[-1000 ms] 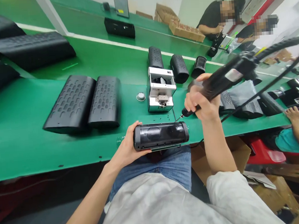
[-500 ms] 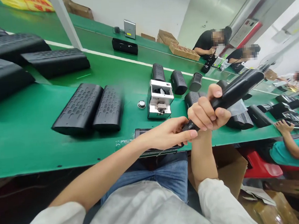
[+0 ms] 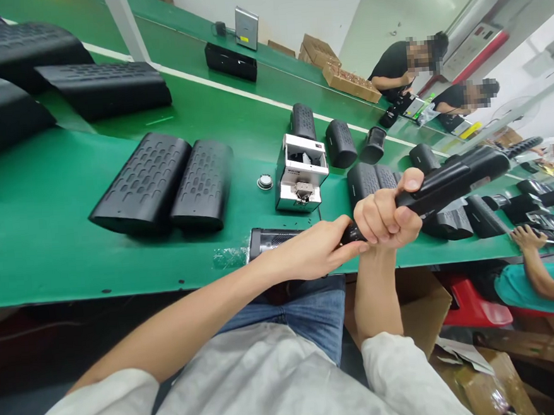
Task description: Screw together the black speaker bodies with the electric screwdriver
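Note:
My right hand [image 3: 386,217] is wrapped around a black electric screwdriver [image 3: 460,179], its cord end pointing up and right. At the screwdriver's front end, my left hand [image 3: 325,247] has its thumb and fingers closed about the nose, though the bit tip and the inner fingers are hidden. Under my left wrist lies a black housing [image 3: 256,242] with a perforated dark panel, mostly covered by the forearm. A white and black screw feeder [image 3: 302,174] stands just behind, with a small round metal piece [image 3: 264,182] to its left.
Two black textured covers [image 3: 142,179] lie left of the feeder, and larger ones [image 3: 102,90] sit farther left. Clear plastic film [image 3: 228,258] is beside the housing. More black covers [image 3: 363,182] stand behind my right hand. A co-worker's hand [image 3: 528,238] rests on the table at right.
The view has shifted slightly, so the table's objects appear higher. More of the housing shows beside my left forearm. Both hands keep their hold, and the screwdriver is angled a little flatter.

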`<state>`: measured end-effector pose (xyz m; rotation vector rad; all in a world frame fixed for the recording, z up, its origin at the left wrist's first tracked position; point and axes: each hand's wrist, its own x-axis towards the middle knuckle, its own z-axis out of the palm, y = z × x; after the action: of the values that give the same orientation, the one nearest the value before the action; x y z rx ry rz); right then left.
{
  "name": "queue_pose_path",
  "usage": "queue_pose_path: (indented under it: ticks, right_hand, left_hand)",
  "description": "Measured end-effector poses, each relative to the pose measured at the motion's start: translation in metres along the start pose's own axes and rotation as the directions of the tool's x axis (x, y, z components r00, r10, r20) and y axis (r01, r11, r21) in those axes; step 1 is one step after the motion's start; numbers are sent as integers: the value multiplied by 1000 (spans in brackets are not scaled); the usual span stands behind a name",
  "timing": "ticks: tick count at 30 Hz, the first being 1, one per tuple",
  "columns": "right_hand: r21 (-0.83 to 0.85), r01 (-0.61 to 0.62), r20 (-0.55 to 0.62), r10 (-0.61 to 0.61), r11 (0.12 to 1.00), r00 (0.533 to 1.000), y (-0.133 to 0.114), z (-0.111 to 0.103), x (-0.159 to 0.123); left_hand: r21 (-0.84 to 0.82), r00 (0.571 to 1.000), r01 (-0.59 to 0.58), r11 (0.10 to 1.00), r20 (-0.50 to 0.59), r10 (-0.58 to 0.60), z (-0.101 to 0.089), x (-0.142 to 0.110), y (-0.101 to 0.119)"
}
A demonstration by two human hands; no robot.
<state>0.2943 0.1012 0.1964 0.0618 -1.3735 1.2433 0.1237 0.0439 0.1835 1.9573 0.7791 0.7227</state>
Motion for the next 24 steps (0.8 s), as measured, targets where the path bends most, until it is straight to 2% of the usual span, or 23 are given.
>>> queue_pose_path:
  ticks: [3,6,9,13,18,21,24]
  right_hand:
    - [14,6,0,-6,1000,1000,1,-3,-1]
    - [18,-13,-11,13,1000,1000,-1,-3,-2]
    - [19,-19,-23,20,1000,1000,-4,0,-1]
    - [24,2,1,-2,1000,1000,-4,2,-2]
    - [-2,2,16,-2,1000,1000,-9,-8,6]
    - [-133,26,-135,-44,991,990,-18,-15,24]
    - [-396,56,-342,-204,917,917,-15,-17,49]
  left_hand:
    - [33,1000,-4,999,-27,5,1,0,1]
    - [146,996,47,988,-80,-36,6,1,2]
    - [218,996,58,974,-82,-41,8,2,2]
    - [160,999,4,987,-39,2,4,4,1]
    - [32,1000,-26,999,11,26,-8,-1,-4]
    - [64,986,26,998,-169,-14,-26,-28,-24]
    - [79,921,207,975,-351,-167,-40,-73,-62]
